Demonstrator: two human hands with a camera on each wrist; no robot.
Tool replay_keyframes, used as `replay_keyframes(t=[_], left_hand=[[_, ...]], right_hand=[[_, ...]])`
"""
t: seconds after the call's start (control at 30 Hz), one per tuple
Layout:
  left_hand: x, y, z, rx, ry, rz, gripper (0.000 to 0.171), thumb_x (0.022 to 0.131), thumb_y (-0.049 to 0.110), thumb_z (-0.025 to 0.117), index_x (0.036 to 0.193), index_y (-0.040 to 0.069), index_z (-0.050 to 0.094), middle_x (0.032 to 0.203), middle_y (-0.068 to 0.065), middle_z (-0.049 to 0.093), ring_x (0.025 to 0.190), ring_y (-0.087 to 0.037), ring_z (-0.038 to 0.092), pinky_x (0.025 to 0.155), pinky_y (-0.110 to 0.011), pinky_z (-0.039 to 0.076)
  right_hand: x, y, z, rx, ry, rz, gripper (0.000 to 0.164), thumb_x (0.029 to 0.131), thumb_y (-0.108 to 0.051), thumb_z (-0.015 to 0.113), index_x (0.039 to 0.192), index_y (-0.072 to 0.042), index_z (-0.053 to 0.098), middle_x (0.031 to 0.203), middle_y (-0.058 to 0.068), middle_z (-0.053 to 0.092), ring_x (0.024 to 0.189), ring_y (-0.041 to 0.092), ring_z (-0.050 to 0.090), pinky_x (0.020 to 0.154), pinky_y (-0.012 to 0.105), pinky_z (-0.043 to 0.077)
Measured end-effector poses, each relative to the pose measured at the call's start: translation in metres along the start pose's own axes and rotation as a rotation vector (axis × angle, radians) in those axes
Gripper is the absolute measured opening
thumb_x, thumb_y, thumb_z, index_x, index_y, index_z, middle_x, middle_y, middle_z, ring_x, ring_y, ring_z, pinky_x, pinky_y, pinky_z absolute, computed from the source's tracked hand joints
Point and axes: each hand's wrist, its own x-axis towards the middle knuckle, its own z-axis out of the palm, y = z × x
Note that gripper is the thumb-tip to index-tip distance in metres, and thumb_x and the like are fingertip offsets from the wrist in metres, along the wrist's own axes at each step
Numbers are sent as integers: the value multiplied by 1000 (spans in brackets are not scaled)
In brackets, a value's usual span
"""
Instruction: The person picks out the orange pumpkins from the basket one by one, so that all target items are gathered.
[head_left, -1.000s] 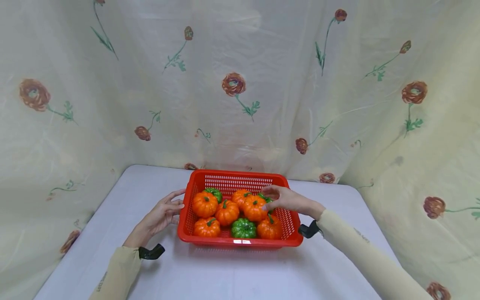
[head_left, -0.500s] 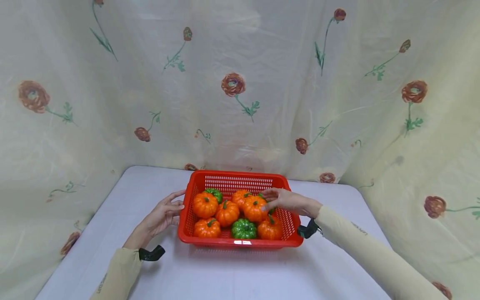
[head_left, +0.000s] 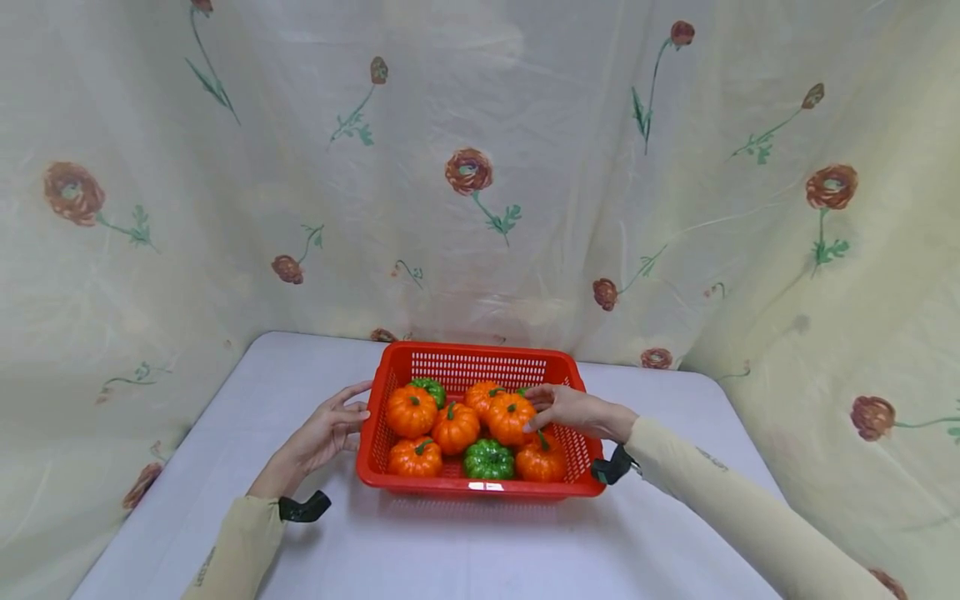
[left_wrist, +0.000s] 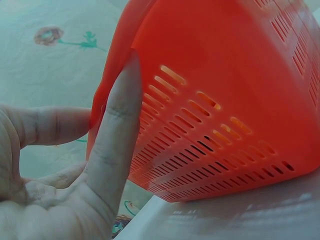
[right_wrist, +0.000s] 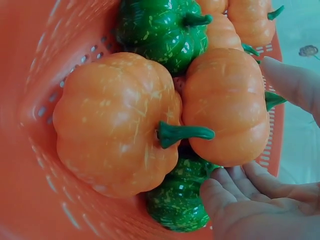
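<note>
A red plastic basket (head_left: 480, 487) with slotted walls holds several glossy toy pumpkins. On its left side my left hand (head_left: 330, 429) grips the rim; in the left wrist view one fingertip tucks beneath the rim, and another finger (left_wrist: 57, 125) meets its edge. My right hand (head_left: 581, 412) reaches in over the right end, thumb and fingers around an orange pumpkin (right_wrist: 225, 107) with a green stem. A green pumpkin (right_wrist: 180, 200) lies beside that one, partly hidden by the fingers. In front are another orange pumpkin (head_left: 542, 458) and a green one (head_left: 489, 458).
More orange pumpkins (head_left: 411, 411) and a green one (head_left: 430, 389) fill the left part of the basket. The basket stands on a white table (head_left: 487, 558). A curtain (head_left: 480, 275) printed with flowers hangs at the back and sides.
My right hand has moved slightly left and lower, closer around the orange pumpkin. My left hand stays at the basket rim, and the basket and pumpkins keep their places.
</note>
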Motion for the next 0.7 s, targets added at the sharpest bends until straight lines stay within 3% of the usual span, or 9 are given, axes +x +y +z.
replay_keyframes(t=[0.3,0.7], left_hand=[[-1,1,0,-4,5,-4,63,97,4,46,154,17,20,117,-7,56,100,-21,65,76,-41,60],[-1,1,1,3,2,3,63,98,4,46,154,17,20,117,-7,56,100,-20,66,76,-41,60]], right_hand=[[4,0,5,67,-15,28,70,80,-10,76,139,-1,40,136,16,53,116,25,55,110,46,40],[6,-1,10,48,0,52,71,79,-8,76,140,-5,40,140,15,48,118,27,51,110,47,40]])
